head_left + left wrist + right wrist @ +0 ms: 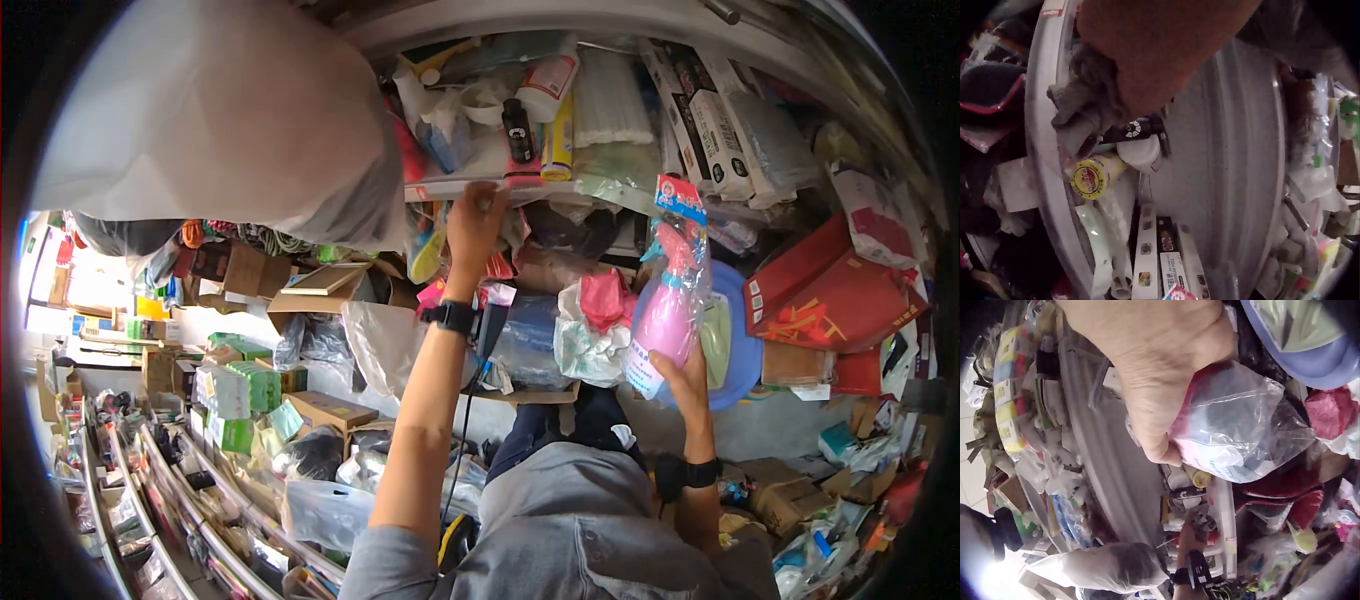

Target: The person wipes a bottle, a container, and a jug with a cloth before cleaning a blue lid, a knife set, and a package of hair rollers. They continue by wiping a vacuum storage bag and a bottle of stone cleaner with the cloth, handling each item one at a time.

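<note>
My right hand (686,382) grips the lower part of a pink spray bottle (664,318). The bottle is wrapped in clear plastic, topped by a red and blue header card (680,197). In the right wrist view its wrapped base (1225,434) shows beneath the thumb. My left hand (474,228) is at the front edge of the shelf, holding a crumpled grey cloth (1088,100); its fingertips are mostly hidden. Just behind that hand a black bottle (518,130) stands beside a yellow tube (558,140) and a white bottle (548,82).
Long narrow boxes (700,120) lie on the shelf to the right. Below the shelf are a blue basin (742,350), red bags (835,300) and a pink and white bundle (600,325). A large plastic-covered bulk (220,120) hangs at the upper left. A cable (462,430) runs beside the left arm.
</note>
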Action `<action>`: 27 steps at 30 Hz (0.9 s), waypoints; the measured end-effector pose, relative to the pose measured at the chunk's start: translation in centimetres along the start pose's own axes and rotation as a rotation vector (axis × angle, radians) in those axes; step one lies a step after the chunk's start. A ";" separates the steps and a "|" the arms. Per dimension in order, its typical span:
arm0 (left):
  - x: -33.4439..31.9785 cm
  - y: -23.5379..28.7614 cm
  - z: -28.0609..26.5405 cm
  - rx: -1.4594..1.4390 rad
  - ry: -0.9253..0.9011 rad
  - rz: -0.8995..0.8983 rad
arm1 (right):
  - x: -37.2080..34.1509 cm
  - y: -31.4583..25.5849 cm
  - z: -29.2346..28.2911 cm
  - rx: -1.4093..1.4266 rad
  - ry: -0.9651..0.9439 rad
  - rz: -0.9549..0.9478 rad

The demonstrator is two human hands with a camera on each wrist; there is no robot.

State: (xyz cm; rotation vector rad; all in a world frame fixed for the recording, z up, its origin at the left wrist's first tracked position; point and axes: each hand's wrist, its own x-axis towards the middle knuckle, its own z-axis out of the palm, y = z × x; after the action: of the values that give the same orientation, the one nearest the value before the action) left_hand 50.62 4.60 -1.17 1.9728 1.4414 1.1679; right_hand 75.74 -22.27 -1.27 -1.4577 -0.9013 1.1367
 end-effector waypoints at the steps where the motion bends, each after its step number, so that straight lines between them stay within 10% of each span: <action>1: 1.3 -0.9 1.0 0.005 0.019 -0.052 | -0.1 0.2 -0.2 -0.022 0.011 0.015; 27: 3.9 -4.9 0.6 0.064 0.339 -0.044 | -0.4 0.2 -1.5 -0.112 0.048 0.043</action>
State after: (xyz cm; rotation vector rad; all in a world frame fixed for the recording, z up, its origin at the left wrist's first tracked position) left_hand 48.77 10.07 -3.64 1.8370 1.6960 1.5079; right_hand 77.05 -23.05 -1.36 -1.5962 -0.9160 1.0925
